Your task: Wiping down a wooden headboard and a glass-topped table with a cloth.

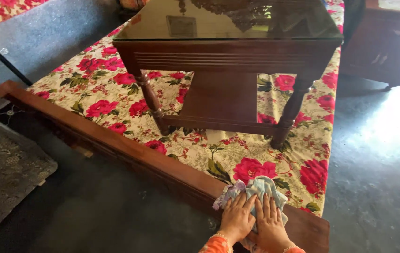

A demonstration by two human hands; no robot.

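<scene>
- Both hands press a crumpled pale blue and lilac cloth (256,189) against the top of a long wooden bed rail (129,152) at the lower edge of the view, near the rail's right-hand end.
- The left hand (236,218) lies flat, palm down, its fingers (239,204) close together and stretched over the cloth's left part, not gripping anything.
- The right hand (270,225) lies just beside it, touching it, fingers likewise straight and together on top of the cloth, pressing rather than clasping.
- Orange sleeve cuffs with pale trim show at both wrists.
- Beyond the rail spreads a cream bedsheet (92,93) printed with large red flowers and green leaves.
- A dark wooden side table (228,61) with turned legs, a lower shelf and a glossy glass tabletop stands on the sheet, well apart from the hands.
- A grey patterned mat (3,168) lies on the dark floor at left; a dark cabinet (387,47) stands at upper right.
</scene>
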